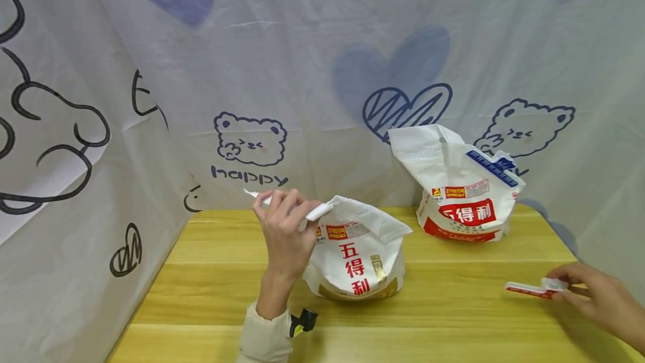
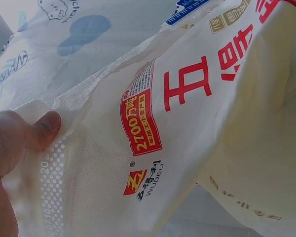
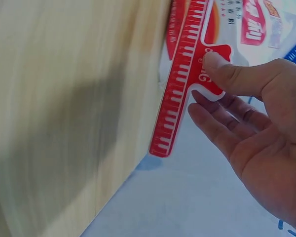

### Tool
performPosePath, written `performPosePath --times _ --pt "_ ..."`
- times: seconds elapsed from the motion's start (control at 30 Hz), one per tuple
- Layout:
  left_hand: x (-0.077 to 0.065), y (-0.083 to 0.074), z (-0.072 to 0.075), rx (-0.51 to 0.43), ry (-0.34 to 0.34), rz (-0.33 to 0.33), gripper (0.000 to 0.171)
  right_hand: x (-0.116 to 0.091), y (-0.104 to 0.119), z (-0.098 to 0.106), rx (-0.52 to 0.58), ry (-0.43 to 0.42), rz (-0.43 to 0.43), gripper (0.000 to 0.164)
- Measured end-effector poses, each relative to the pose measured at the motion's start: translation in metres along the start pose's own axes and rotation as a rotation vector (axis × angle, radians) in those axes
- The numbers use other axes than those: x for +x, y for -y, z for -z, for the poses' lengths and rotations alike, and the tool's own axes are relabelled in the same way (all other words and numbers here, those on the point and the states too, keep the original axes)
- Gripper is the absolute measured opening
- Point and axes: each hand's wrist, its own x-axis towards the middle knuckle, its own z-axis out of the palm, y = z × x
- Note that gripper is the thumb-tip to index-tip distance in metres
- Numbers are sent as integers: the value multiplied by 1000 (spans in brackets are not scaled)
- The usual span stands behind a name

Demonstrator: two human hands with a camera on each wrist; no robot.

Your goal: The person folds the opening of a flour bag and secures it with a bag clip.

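Observation:
My left hand grips the folded top edge of a white flour bag with red lettering. In the left wrist view the thumb presses on the dotted seam of that flour bag. The bag stands on the table, its top pulled toward the left. Over the table's right side, my right hand pinches a red bag clip by its tab. Piano keys are printed along the clip in the right wrist view, where the thumb lies on the tab.
A second flour bag stands at the back right, its folded top held by a blue clip. The wooden table meets a printed cloth at the back and sides.

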Motion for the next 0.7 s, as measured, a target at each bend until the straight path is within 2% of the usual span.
performPosePath --times 0.13,0.5,0.7 --pt "0 0 0 -2 4 5 10 2 4 3 2 -31 7 48" --pt "1 -2 1 -2 -4 -6 11 8 20 12 43 -20 -123 40" --pt "-1 0 0 -5 4 4 11 8 20 15 69 -66 -130 44"
